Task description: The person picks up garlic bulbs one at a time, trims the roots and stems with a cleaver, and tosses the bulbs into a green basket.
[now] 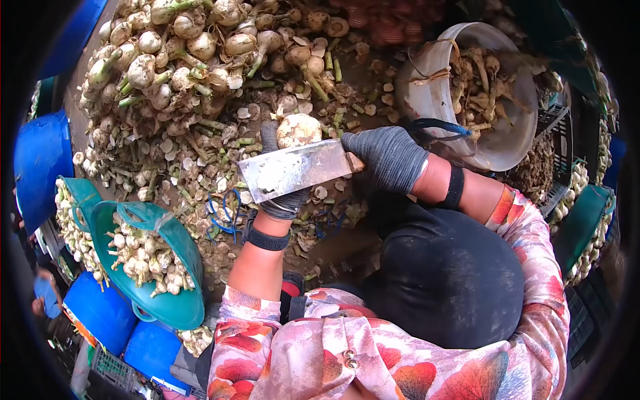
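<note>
My left hand [287, 204], in a grey glove, is closed around a garlic bulb [299, 130] with a pale, dirt-flecked surface. Most of that hand is hidden behind the blade. My right hand [388, 157], also gloved, grips a cleaver [293, 171] by its wooden handle. Its broad rectangular blade lies across the front of my left hand, with the upper edge right at the underside of the bulb. Cut stems, peels and trimmings [227, 160] litter the ground beneath both hands.
A heap of untrimmed garlic [180, 53] rises at the upper left. To the upper right, a whitish bucket [427, 100] lies tilted with stalky bulbs inside. A green tub [190, 247] of trimmed garlic stands at left, near blue barrels [100, 310]. Blue twine [225, 217] lies on the ground.
</note>
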The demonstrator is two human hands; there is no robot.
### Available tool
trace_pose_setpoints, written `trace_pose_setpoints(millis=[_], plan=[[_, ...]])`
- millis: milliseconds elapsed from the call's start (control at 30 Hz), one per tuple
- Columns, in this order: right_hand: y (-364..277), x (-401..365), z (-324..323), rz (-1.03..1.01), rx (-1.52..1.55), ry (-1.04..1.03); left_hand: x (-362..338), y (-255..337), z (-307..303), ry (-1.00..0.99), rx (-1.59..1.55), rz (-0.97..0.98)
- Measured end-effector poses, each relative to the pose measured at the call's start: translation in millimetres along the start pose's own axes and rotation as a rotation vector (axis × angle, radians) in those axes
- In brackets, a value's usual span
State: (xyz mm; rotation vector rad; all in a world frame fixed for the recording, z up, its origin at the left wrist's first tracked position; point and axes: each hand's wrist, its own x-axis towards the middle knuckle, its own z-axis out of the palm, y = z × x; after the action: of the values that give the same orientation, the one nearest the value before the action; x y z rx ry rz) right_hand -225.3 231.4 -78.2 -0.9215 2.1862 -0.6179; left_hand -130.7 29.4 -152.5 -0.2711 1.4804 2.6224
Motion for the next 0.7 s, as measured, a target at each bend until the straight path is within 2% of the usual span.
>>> trace_pose_setpoints(millis=[33,100,167,233,300,333,400,433,500,533,600,633,700], plan=[[1.9,-0.3,2.0,0.007,0.012,-0.003,0.5,-5.0,-0.8,0.001,-0.231,-0.028],[6.1,-1.7,9.2,-0.006,0.018,0.057,-2.7,-6.7,-1.7,0.063,-0.081,-0.042],[10.5,-2.3,15.2,-0.008,0.022,0.099,-3.1,-7.2,1.0,0.118,0.302,0.064],[13.1,-1.7,18.9,0.002,0.026,0.126,-2.2,-7.5,6.5,0.161,0.921,0.292],[15.2,-0.3,21.0,-0.019,0.016,0.116,1.4,-0.4,14.4,0.261,0.457,0.113],[16.5,0.4,23.2,-0.031,0.012,0.111,3.5,10.1,15.2,0.232,0.62,0.123],[33.4,4.5,29.5,0.243,0.207,0.171,-2.3,38.7,36.1,0.399,0.975,0.349],[42.7,6.1,35.2,0.371,0.306,0.197,-14.5,46.0,33.1,0.421,0.883,0.306],[67.5,-5.2,60.0,0.322,0.152,0.221,-33.4,77.6,32.1,0.395,0.996,0.45],[67.8,-8.2,66.5,0.3,0.078,0.225,-40.3,93.9,23.7,0.501,0.94,0.457],[72.4,-7.5,73.8,0.289,0.146,0.3,-58.6,131.0,-12.1,0.842,0.851,0.482],[73.3,-7.4,74.8,0.289,0.181,0.34,-74.5,154.1,-57.4,1.057,0.946,0.569],[71.3,-10.8,68.1,0.393,0.165,0.262,-124.8,205.4,-117.9,1.49,1.114,0.51]])
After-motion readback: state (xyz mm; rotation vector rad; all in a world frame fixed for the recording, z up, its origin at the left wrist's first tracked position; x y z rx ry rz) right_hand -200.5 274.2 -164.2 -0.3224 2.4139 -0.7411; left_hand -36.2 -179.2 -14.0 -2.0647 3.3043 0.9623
